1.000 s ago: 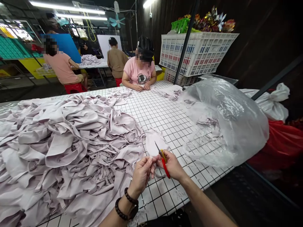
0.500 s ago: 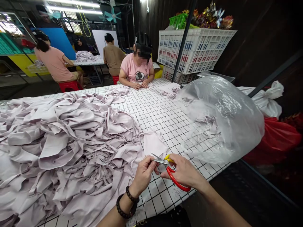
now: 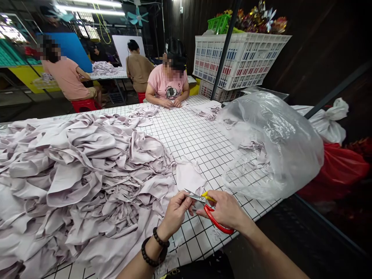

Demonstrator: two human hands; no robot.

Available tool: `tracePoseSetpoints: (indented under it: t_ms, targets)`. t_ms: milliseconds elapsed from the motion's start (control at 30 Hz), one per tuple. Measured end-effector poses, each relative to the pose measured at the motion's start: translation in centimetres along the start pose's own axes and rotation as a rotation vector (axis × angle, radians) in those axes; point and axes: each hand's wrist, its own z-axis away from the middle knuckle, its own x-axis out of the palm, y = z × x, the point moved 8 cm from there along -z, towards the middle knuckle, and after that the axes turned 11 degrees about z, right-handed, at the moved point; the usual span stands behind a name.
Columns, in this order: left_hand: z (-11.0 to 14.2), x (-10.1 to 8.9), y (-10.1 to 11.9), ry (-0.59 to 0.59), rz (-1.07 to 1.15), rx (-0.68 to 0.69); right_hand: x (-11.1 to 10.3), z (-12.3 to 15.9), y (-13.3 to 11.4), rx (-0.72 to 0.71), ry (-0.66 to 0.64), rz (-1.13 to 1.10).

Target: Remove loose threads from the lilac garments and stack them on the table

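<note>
My right hand (image 3: 226,209) is closed round a pair of scissors (image 3: 213,221) with one red and one yellow handle. Their blades point left, only slightly apart, over the fingertips of my left hand (image 3: 176,212). That hand is pinched, thumb against fingers; what lies between them is too small or hidden to name. Just beyond the hands, a flat pale fabric piece (image 3: 188,176) lies on the grid-patterned table (image 3: 192,135). To the left spreads a big heap of pale lilac fabric pieces (image 3: 93,170).
A clear plastic bag (image 3: 279,147) with fabric pieces inside lies at the table's right edge. Across the table sits a person in a pink shirt (image 3: 168,83), handling small pieces. A white crate (image 3: 238,58) stands behind, beside a dark post (image 3: 225,50). Red bag (image 3: 337,174) at right.
The scissor blades have come slightly closer together. Both hands stay in nearly the same place, and the heap and bag look unchanged.
</note>
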Motion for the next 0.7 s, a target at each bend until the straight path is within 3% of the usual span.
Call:
tracePoseSetpoints:
  t_ms: [233, 367, 433, 533, 633, 700]
  targets:
    - [0.1, -0.1, -0.9, -0.023, -0.001, -0.036, 0.2, -0.1, 0.3, -0.027, 0.046, 0.050]
    - [-0.2, 0.1, -0.4, -0.024, -0.120, -0.021, 0.4, -0.1, 1.1, -0.009, -0.007, 0.005]
    - [-0.5, 0.1, 0.6, -0.006, -0.348, 0.068, 0.4, 0.0, 2.1, 0.016, -0.073, -0.098]
    - [-1.3, 0.0, 1.1, 0.102, -0.861, 0.217, -0.5, -0.5, 4.8, 0.097, -0.094, -0.196]
    - [-2.9, -0.2, -1.3, 0.152, -1.196, 0.199, -2.3, -2.5, 9.2, 0.245, 0.000, -0.122]
    - [-4.5, 0.0, -3.4, 0.075, -1.260, 0.142, -3.7, -4.4, 12.8, 0.384, 0.086, 0.006]
